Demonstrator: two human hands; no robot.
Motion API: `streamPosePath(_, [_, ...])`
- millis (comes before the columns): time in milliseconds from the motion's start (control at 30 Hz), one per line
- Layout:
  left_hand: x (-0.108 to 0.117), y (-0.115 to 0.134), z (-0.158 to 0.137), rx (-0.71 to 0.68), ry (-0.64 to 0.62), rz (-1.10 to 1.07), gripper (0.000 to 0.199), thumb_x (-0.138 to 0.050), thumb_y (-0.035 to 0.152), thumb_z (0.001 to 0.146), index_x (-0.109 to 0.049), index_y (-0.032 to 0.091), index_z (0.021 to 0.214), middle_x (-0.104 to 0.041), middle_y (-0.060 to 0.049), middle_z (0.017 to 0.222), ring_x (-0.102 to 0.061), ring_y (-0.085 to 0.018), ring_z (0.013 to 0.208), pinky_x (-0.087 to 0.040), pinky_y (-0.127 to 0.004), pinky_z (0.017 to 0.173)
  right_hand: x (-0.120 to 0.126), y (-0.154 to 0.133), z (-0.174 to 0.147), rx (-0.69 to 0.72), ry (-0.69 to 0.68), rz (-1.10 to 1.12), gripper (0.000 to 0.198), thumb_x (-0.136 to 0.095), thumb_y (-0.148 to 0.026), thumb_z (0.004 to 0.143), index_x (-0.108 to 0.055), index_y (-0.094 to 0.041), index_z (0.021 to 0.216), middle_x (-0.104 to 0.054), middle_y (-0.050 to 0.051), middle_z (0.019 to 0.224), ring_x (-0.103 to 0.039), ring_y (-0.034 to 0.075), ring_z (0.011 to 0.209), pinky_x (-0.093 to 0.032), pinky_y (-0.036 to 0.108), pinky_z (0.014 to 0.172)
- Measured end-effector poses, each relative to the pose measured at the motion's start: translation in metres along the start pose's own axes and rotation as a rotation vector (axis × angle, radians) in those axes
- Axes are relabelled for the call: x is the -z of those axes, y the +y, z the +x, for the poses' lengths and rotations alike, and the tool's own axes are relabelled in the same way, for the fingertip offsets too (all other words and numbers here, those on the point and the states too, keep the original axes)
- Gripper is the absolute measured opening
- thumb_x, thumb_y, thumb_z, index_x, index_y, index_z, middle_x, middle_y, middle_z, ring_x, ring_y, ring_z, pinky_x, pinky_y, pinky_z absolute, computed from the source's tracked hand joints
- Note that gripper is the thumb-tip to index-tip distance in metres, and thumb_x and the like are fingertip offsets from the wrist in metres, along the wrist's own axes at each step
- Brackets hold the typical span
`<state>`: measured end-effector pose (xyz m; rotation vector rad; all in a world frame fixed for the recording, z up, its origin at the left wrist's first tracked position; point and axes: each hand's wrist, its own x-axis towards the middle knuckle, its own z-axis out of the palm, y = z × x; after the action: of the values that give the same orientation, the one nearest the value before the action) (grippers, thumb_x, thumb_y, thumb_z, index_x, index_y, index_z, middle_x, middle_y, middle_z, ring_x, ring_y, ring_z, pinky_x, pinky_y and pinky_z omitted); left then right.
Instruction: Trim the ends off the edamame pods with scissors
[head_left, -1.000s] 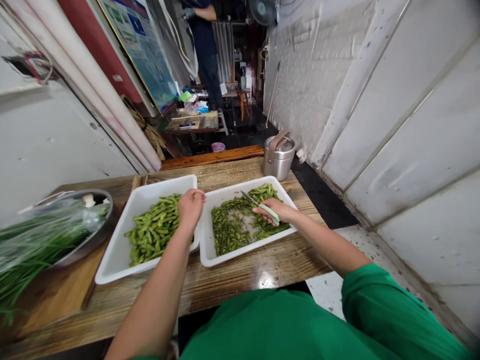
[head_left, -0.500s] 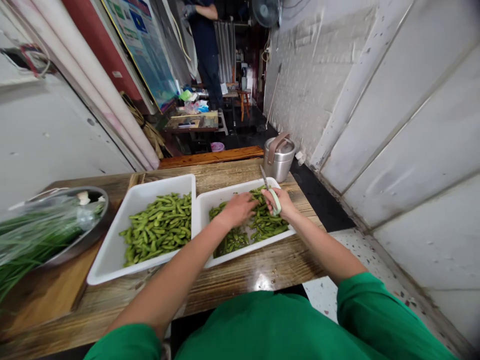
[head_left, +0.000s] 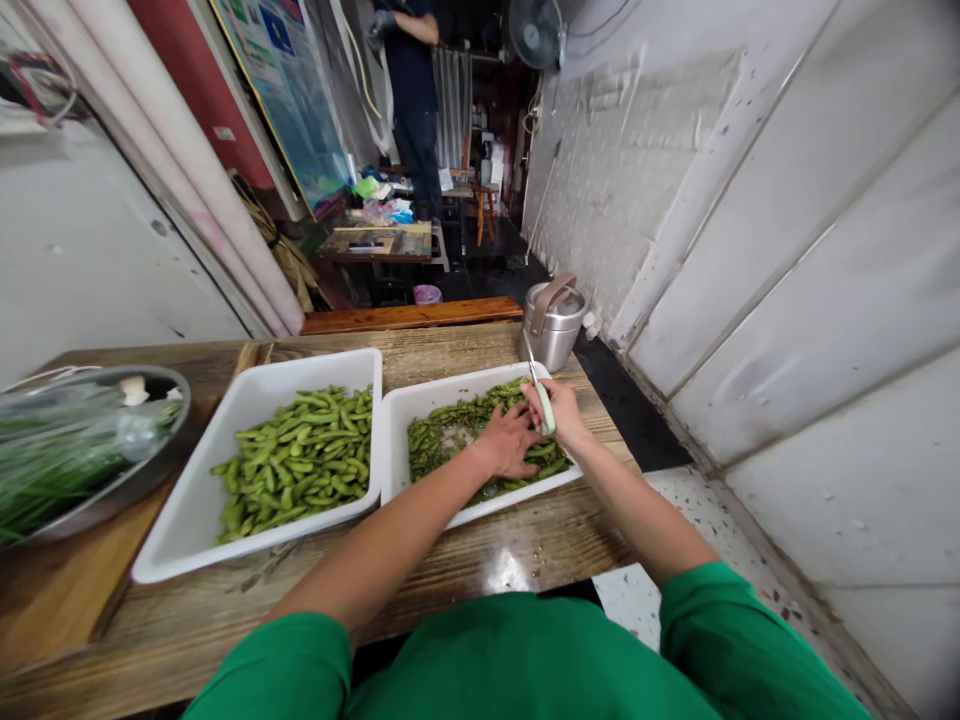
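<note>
My left hand (head_left: 508,442) lies with fingers spread on the green soybean pods (head_left: 439,425) in the right white tray (head_left: 396,430). Beside it, over the tray's right end, my right hand (head_left: 566,412) is closed around scissors (head_left: 547,408) with pale green handles, blades pointing away from me. Whether a pod is also pinched in the right hand cannot be made out. Bare tray bottom shows in a patch left of my left hand. To the left, a second white tray (head_left: 176,515) holds a heap of plumper-looking pods (head_left: 300,455).
A steel pot with a brown handle (head_left: 553,325) stands beyond the right tray. On the far left, a metal bowl (head_left: 169,445) holds bagged green stalks (head_left: 60,480). Past the wooden table (head_left: 315,590), a person in dark clothes (head_left: 415,100) stands near a low table (head_left: 375,242).
My left hand has moved right and nearer to me, its fingers now spread on the pods. The right hand still holds the scissors. The view has shifted slightly.
</note>
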<state>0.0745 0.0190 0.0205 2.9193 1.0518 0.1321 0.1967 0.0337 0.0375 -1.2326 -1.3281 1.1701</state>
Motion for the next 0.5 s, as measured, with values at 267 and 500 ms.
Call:
streamPosePath(267, [0.012, -0.011, -0.017, 0.020, -0.039, 0.006, 0.048, -0.058, 0.043, 0.068, -0.053, 0.032, 0.115, -0.042, -0.010, 0.123, -0.029, -0.031, 0.117, -0.017, -0.055, 0.094, 0.001, 0.003, 0.000, 0.017, 0.040, -0.107, 0.034, -0.055, -0.050, 0.069, -0.050, -0.017, 0.074, -0.042, -0.005, 0.043, -0.041, 0.007, 0.032, -0.033, 0.017, 0.026])
streamPosePath(500, [0.012, -0.041, -0.054, 0.054, -0.027, -0.021, 0.048, -0.059, 0.028, 0.069, -0.051, 0.036, 0.116, -0.036, -0.007, 0.132, -0.030, -0.029, 0.120, -0.021, -0.048, 0.096, -0.002, 0.005, -0.004, -0.007, -0.018, -0.176, 0.032, -0.056, -0.048, 0.068, -0.051, -0.017, 0.073, -0.041, -0.005, 0.043, -0.040, 0.008, 0.033, -0.035, 0.018, 0.028])
